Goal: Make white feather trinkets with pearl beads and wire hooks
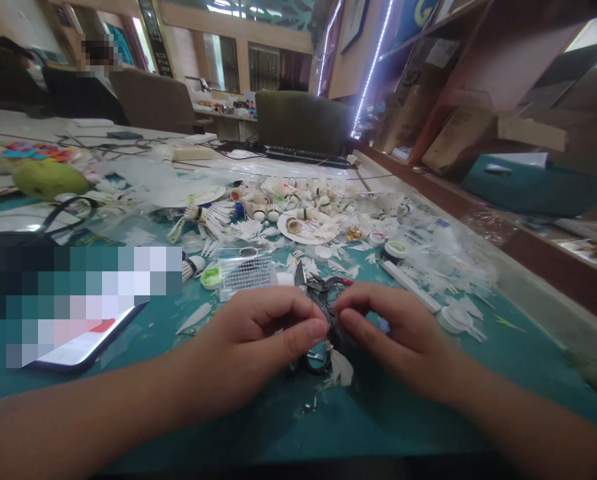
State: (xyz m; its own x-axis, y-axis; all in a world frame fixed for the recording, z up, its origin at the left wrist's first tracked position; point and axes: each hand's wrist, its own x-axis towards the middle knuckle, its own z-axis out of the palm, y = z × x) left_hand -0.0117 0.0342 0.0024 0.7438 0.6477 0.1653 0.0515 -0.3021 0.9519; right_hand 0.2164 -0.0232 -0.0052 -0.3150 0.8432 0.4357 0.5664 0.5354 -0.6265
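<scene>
My left hand [273, 333] and my right hand [395, 330] face each other over the front of the green table mat [203, 427], fingertips almost meeting. Thumb and fingers of each are pinched together; whatever they hold is too small or hidden to make out. Just below the left thumb is a white feather piece [341, 368] with a thin stem; I cannot tell whether it hangs from the fingers or lies on the mat. Behind the fingertips lie black-handled scissors [318, 365], partly covered, and pliers [323, 283] with some red on the handle.
Beyond my hands spread feather scraps, shuttlecocks [211, 217], a white plate [308, 228] and a bead sheet [248, 270]. A phone [85, 350] sits at left, small tubs [395, 250] at right. Farther off are a keyboard [308, 157], chairs [303, 120] and a seated person [101, 60].
</scene>
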